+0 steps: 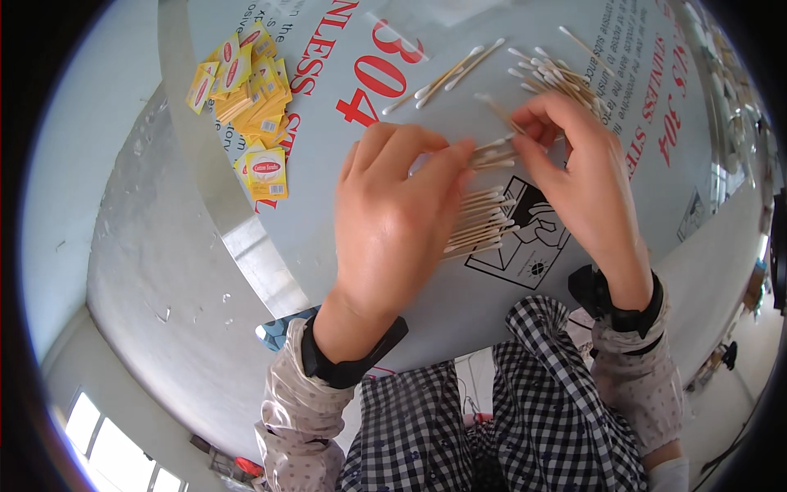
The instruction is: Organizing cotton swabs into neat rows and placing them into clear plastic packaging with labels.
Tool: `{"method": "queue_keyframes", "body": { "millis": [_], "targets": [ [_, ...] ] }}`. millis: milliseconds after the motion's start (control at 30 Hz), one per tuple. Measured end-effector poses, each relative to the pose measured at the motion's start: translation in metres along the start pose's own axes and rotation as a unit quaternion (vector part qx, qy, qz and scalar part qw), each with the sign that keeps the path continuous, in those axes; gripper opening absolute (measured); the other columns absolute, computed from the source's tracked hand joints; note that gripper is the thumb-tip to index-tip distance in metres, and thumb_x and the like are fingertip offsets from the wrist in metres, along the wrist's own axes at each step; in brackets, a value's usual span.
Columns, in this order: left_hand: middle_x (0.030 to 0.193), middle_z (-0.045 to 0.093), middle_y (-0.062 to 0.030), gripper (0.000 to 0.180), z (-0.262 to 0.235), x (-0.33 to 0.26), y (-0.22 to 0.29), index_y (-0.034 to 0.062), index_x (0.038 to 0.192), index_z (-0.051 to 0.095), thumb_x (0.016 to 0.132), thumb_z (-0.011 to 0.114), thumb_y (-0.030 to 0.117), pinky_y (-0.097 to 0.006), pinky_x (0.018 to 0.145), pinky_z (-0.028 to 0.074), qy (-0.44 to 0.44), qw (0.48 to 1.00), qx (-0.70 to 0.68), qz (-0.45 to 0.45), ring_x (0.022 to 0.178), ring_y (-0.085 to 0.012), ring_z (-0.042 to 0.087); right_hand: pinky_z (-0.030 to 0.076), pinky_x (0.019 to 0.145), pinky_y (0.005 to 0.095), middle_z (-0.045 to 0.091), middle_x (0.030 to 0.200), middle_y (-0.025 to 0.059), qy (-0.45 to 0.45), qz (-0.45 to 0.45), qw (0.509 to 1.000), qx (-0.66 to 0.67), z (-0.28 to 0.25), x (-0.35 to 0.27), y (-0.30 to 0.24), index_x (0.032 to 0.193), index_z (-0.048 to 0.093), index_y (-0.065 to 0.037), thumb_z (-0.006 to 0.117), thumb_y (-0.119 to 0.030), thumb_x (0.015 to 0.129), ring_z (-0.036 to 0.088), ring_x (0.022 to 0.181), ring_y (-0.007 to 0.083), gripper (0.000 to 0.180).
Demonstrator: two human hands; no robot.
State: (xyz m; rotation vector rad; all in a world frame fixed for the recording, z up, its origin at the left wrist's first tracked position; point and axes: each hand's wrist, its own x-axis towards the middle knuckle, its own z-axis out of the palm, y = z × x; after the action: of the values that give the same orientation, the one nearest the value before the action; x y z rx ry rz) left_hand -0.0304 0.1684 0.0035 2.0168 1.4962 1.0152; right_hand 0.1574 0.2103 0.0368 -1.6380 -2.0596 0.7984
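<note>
My left hand (393,221) lies over a neat row of wooden cotton swabs (484,225) on the pale table (459,303), its fingertips pinching a small bunch of swabs (496,153). My right hand (578,172) meets it from the right and grips the same bunch, with one swab sticking up to the left from its fingers. A loose heap of swabs (553,74) lies just beyond my right hand, and a few more swabs (451,75) lie farther left.
A pile of small yellow packets (246,82) sits at the table's far left, one packet (267,172) lying apart. The table surface carries red printed lettering and a black line drawing (533,254). Grey floor lies to the left.
</note>
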Motion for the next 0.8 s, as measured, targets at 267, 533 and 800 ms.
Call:
{"method": "queue_keyframes", "body": {
  "millis": [267, 533, 800],
  "targets": [
    [0.082, 0.061, -0.0028, 0.018, -0.008, -0.009, -0.010, 0.0060, 0.089, 0.072, 0.071, 0.075, 0.002, -0.035, 0.068, 0.048, 0.010, 1.000, 0.002, -0.010, 0.076, -0.0222, 0.057, 0.050, 0.073, 0.0327, 0.061, 0.084, 0.0082, -0.012, -0.227, 0.973, -0.040, 0.014, 0.018, -0.001, 0.090, 0.066, -0.001, 0.067, 0.009, 0.080, 0.062, 0.084, 0.0252, 0.014],
    [0.082, 0.061, -0.0048, 0.017, -0.013, -0.019, -0.010, 0.0036, 0.090, 0.071, 0.074, 0.075, -0.001, -0.035, 0.063, 0.048, 0.033, 0.999, 0.000, -0.028, 0.071, -0.0230, 0.056, 0.050, 0.074, 0.0323, 0.064, 0.091, 0.0078, 0.008, -0.205, 0.978, -0.025, 0.006, 0.017, 0.011, 0.098, 0.071, -0.003, 0.067, 0.008, 0.080, 0.062, 0.084, 0.0251, 0.021],
    [0.081, 0.061, -0.0066, 0.019, -0.014, -0.006, -0.015, 0.0025, 0.092, 0.069, 0.074, 0.074, -0.003, -0.035, 0.063, 0.048, 0.041, 0.998, 0.039, 0.011, 0.073, -0.0242, 0.058, 0.049, 0.073, 0.0317, 0.063, 0.092, 0.0072, 0.022, -0.214, 0.975, -0.057, 0.008, 0.023, 0.010, 0.101, 0.072, -0.003, 0.067, 0.008, 0.080, 0.061, 0.082, 0.0246, 0.024]
  ]
}}
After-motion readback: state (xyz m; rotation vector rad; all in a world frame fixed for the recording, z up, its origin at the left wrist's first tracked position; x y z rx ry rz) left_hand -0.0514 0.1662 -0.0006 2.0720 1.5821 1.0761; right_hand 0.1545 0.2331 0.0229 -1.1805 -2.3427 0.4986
